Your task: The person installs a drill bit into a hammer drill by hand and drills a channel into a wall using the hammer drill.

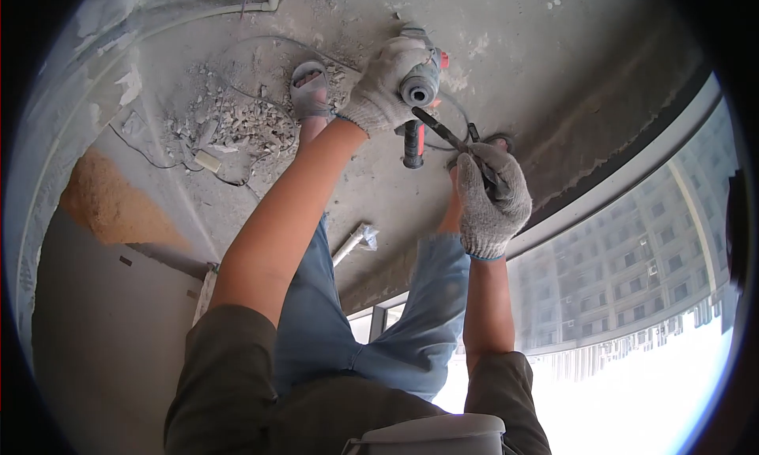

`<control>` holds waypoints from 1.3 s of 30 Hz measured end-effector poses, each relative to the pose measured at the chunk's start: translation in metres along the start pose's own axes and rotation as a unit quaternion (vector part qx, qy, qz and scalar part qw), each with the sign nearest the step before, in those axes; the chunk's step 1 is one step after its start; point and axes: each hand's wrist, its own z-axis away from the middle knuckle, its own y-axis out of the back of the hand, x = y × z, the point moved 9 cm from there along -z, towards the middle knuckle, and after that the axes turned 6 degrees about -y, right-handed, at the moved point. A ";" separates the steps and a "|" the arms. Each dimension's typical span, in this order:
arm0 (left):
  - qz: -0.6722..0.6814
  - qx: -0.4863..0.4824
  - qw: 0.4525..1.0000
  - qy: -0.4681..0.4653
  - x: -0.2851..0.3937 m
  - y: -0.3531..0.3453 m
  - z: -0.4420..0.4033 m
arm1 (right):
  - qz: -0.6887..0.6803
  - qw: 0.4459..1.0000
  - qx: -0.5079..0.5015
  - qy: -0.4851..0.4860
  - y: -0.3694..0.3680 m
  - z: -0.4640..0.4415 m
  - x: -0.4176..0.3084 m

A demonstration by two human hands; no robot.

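Left to right on my remote feed: my left hand [387, 79], gloved, is wrapped around the drill [421, 83], chuck opening towards my camera. Next, the dark rod [436, 126], long axis slanting down-right from just beneath the chuck into my right hand [496, 198], gloved and closed round it. Rod tip nearer the left hand; contact with chuck: I can't tell. Drill lies up-left of the right hand.

I am indoors on a building or renovation site, judging by its bare grey concrete floor [514, 48], scattered jagged pale rubble [237, 127], off-white plastic pipe [245, 8] and the grey-and-red power drill [421, 87] in my left fingers [399, 56]. Outside the wide pale-framed window [549, 231] stands a grey multi-storey building [632, 257].
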 end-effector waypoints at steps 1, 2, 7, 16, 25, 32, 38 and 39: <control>0.012 0.003 1.000 0.000 0.002 -0.001 -0.004 | 0.038 0.997 0.007 0.062 -0.005 0.000 -0.010; 0.011 0.006 1.000 -0.001 0.003 -0.002 -0.007 | 0.039 0.997 0.007 0.065 -0.006 -0.003 -0.010; 0.044 -0.026 0.998 0.038 0.009 -0.015 -0.011 | 0.161 0.979 0.029 0.126 -0.007 -0.005 -0.031; 0.017 -0.067 0.997 0.025 0.009 -0.025 -0.019 | 0.339 0.893 -0.167 0.243 -0.030 -0.036 -0.061; 0.009 -0.139 0.990 0.011 0.003 -0.022 -0.022 | 0.386 0.862 -0.182 0.275 -0.056 -0.025 -0.070; -0.004 -0.128 0.992 -0.002 -0.006 -0.015 -0.013 | 0.412 0.823 -0.204 0.334 -0.076 -0.014 -0.080; 0.007 -0.129 0.991 0.024 0.001 -0.015 -0.017 | 0.445 0.805 -0.193 0.343 -0.074 -0.018 -0.083; 0.010 -0.128 0.991 0.028 -0.003 -0.018 -0.014 | 0.437 0.793 -0.218 0.364 -0.075 -0.019 -0.084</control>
